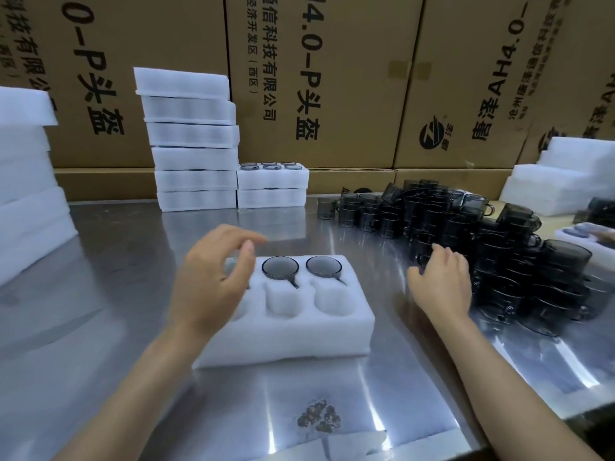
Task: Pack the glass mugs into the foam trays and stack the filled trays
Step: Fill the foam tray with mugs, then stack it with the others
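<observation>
A white foam tray [289, 331] lies in front of me on the steel table [100, 327]. Its far row holds smoked glass mugs [280, 267], two plainly seen and a third partly hidden under my left hand [213, 281]. The near row of pockets holds nothing. My left hand hovers over the tray's left end, fingers loosely spread and holding nothing. My right hand [441, 282] reaches into the left edge of a large pile of dark glass mugs [499, 247]; its fingertips touch the mugs, and whether they grip one is hidden.
Filled foam trays stand stacked at the back: a tall stack [193, 141] and a low stack of two [272, 186]. More foam sits at the far left [26, 181] and far right [562, 174]. Cardboard boxes [332, 78] wall the back. Another person's hand [604, 235] shows at the right edge.
</observation>
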Tool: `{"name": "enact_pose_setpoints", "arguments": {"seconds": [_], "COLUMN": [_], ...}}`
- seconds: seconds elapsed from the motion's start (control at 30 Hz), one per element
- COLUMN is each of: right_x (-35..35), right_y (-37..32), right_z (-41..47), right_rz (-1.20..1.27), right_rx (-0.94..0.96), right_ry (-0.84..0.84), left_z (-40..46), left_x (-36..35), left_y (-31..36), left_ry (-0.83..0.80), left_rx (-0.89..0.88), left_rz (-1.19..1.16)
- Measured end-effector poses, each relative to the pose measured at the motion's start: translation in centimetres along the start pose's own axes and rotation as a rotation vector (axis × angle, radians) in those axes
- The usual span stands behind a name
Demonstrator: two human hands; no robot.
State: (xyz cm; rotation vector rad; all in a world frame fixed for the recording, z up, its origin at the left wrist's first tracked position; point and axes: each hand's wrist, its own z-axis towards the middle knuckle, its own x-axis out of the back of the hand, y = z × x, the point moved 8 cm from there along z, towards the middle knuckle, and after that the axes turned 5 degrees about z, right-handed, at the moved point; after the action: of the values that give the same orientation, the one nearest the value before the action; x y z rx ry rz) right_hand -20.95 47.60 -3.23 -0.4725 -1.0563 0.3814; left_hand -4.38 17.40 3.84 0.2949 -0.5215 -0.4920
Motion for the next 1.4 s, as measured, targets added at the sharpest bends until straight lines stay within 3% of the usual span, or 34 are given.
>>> {"name": "enact_pose_setpoints", "arguments": {"seconds": [0.13,0.23,0.43,0.6,0.77,0.9,1.13,1.3,1.4], "right_x": [-0.7,-0.6,-0.6,-3.3,-4.8,-5.2,-5.1,-5.2,-4.4], "right_y": [-0.3,-0.9,-2.0,-2.0,-2.6,-2.6,-3.1,-2.1,-2.1], "right_z": [0.0,-0.2,-0.4,-0.7,-0.9,-1.1,-1.3,-1.0,-1.0], "right_rz": [-0.019,0.099,0.431,0.399,0.682,0.729,0.588,0.766,0.678], "right_rx": [0.013,0.044,0.097,0.062,0.016,0.0,0.117,-0.01,0.026], "right_ry": [-0.026,-0.014,0.015,-0.207,-0.426,-0.599,-0.529,-0.495,-0.439], "left_z": [-1.2,-1.8,-2.4,-3.3,-4.5,-4.9,-5.2,-5.3,-5.5], "left_x": [1.1,1.2,1.1,0.4,0.3,0.1,-0.2,-0.3,-0.3], "left_y": [-3.4,-5.3,-7.2,-8.8,-10.3,-11.1,-11.3,-11.1,-11.2], "left_ry": [0.075,0.114,0.165,0.165,0.115,0.075,0.058,0.051,0.039], "left_rx": [0.22,0.376,0.509,0.635,0.629,0.61,0.644,0.655,0.669], "left_rz": [-0.097,-0.207,-0.305,-0.361,-0.314,-0.25,-0.302,-0.313,-0.328]}}
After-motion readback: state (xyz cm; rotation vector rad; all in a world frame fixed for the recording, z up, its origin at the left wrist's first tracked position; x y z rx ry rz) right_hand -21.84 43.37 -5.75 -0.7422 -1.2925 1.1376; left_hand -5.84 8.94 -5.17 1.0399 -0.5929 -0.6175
